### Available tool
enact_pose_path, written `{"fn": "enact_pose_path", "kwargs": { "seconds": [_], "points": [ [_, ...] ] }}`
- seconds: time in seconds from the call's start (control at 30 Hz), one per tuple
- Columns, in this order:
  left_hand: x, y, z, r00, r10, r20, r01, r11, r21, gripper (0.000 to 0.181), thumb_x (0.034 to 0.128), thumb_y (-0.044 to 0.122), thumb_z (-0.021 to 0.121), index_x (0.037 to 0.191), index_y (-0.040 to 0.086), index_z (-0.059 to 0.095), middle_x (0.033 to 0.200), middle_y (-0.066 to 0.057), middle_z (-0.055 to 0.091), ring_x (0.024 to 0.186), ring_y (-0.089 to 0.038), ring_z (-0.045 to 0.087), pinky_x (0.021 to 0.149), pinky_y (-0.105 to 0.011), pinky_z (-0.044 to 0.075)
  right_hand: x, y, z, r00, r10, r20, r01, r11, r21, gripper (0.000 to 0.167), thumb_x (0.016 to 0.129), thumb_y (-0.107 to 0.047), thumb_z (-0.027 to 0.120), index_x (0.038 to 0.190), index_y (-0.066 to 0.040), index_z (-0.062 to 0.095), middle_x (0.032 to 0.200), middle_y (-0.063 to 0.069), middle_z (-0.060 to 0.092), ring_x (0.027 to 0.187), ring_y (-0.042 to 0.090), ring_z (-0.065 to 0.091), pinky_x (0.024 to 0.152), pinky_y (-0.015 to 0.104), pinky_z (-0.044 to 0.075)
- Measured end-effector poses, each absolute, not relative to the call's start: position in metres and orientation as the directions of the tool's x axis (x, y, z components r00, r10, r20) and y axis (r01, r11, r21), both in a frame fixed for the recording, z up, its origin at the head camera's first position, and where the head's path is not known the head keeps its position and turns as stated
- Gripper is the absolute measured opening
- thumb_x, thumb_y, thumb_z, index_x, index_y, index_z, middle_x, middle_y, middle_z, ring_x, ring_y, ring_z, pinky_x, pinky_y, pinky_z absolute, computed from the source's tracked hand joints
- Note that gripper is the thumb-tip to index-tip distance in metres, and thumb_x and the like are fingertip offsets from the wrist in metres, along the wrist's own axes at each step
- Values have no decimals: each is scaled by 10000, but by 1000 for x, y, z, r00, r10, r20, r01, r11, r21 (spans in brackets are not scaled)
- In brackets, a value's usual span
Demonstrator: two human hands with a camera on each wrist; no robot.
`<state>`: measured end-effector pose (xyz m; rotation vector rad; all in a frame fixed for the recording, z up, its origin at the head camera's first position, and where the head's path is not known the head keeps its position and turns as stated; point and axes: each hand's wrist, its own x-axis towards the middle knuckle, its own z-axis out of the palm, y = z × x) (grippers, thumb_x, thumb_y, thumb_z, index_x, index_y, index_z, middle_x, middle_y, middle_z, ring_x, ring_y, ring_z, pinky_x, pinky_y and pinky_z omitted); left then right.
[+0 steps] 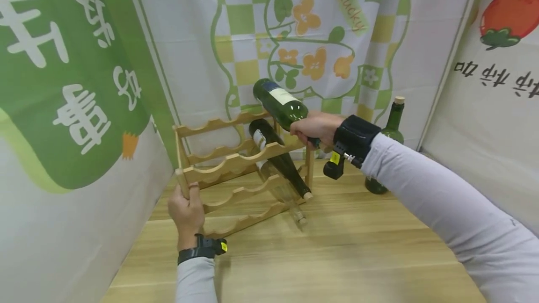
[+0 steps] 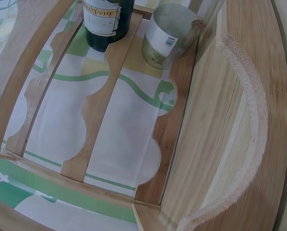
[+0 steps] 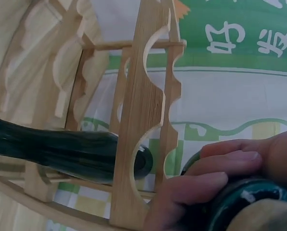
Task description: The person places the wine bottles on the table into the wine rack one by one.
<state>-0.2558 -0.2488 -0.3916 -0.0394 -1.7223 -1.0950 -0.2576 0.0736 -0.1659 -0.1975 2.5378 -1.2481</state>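
Note:
A tiered wooden rack stands on the table. My left hand grips its near left corner post. With curled fingers my right hand holds a green bottle by the neck, above the rack's right end, its base pointing up and left. In the right wrist view, that hand wraps the neck near the cork. A dark bottle lies tilted in a middle tier, its cork toward the front. Below it rests a clear bottle, its base also seen in the left wrist view.
Another green bottle with a cork stands upright on the table, right of the rack and beyond my right forearm. Patterned cloth hangs behind the rack, and printed cloth walls rise at left and right. The wooden table extends in front.

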Motion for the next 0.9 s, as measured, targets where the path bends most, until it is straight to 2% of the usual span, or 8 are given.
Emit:
{"fn": "enact_pose_path", "kwargs": {
  "seconds": [0.13, 0.47, 0.7, 0.9],
  "points": [
    [-257, -247, -392, -447, -461, 767, 503, 579, 641, 348, 949, 176, 603, 652, 85, 447, 567, 51, 344, 508, 28, 246, 494, -267, 216, -264, 65, -168, -946, -255, -199, -4, 624, -781, 501, 1061, -204, 528, 564, -139, 553, 584, -24, 473, 571, 132, 441, 636, 283, 413],
    [-258, -244, -395, -445, -474, 760, 501, 572, 650, 361, 939, 179, 606, 634, 75, 442, 581, 54, 339, 519, 5, 249, 509, -284, 215, -274, 54, -179, -954, -229, -194, 2, 643, -766, 471, 1044, -161, 520, 574, -129, 541, 536, -20, 451, 508, 124, 405, 564, 278, 362],
    [-256, -244, -393, -444, -452, 774, 522, 571, 633, 381, 959, 199, 595, 648, 33, 452, 587, 54, 338, 518, 3, 259, 509, -285, 216, -281, 48, -186, -954, -216, -210, 5, 686, -728, 523, 1045, -153, 514, 524, -107, 514, 477, -18, 416, 458, 122, 386, 522, 276, 356],
    [-254, -249, -392, -441, -442, 781, 529, 575, 624, 381, 970, 202, 584, 658, 28, 451, 586, 52, 336, 514, 6, 256, 504, -280, 215, -285, 40, -188, -953, -226, -199, -13, 689, -724, 473, 1026, -145, 509, 556, -94, 521, 492, -8, 422, 460, 130, 375, 506, 279, 344]
  ]
}}
